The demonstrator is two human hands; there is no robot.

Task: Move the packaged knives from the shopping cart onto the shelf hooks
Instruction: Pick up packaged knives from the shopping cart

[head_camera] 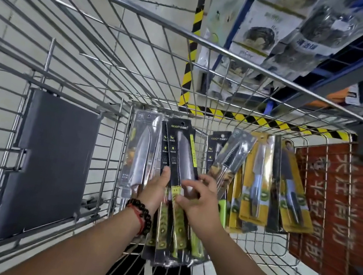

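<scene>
Several packaged knives lean inside the wire shopping cart [129,10]. A stack of black-and-yellow knife packs [178,156] stands upright in the middle. My left hand [156,188], with a bead bracelet on the wrist, grips the stack from its left side. My right hand [199,199] pinches the front pack's right edge with thumb and fingers. A clear-packed knife [140,150] leans to the left of the stack. A serrated knife pack [231,159] and yellow-card knife packs [259,180] lean to the right.
A dark plastic flap [50,164] lies on the cart's left side. A red panel with white characters [336,204] covers the cart's right end. Shelving with hanging packaged goods [264,31] stands beyond the cart at upper right, beside yellow-black hazard tape [194,44].
</scene>
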